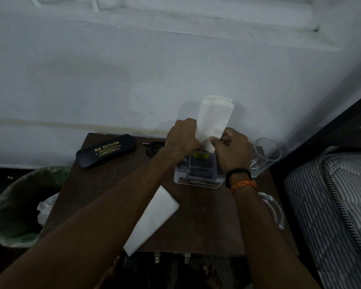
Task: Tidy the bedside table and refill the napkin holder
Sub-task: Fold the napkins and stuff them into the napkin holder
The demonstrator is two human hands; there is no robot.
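**Both hands grip napkin stack over the holder**

The left hand (182, 137) and right hand (232, 150) curl round a folded white napkin stack (214, 119), upright above what seems to be the napkin holder (198, 171), though dim light blurs it. A loose napkin (152, 219) lies nearer on the bedside table (104, 184), a glass (265, 157) just right.
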